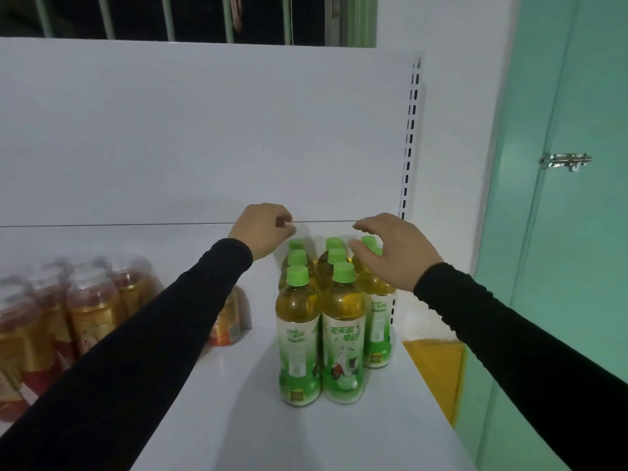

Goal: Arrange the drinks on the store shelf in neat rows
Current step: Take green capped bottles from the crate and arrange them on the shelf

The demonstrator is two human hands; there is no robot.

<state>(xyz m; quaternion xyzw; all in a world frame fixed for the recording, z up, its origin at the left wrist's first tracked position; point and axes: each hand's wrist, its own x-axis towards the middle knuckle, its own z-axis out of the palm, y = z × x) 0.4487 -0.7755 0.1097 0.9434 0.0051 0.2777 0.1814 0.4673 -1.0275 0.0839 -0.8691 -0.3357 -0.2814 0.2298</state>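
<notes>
Fingers of the left hand (263, 229) curl holding nothing, fingers of the right hand (396, 249) spread loosely over the green-capped tea bottles (334, 321), standing in rows on the white shelf (238, 402).

A cluster of bottles (326, 314) stands in rows at centre frame on a shelf (238, 419), near its right edge. A wrapped pack of bottles (68, 311) sits at lower left. Both hands, left (263, 229) and right (396, 249), hover above the cluster's rear bottles. A back panel (204, 130) rises behind.
</notes>
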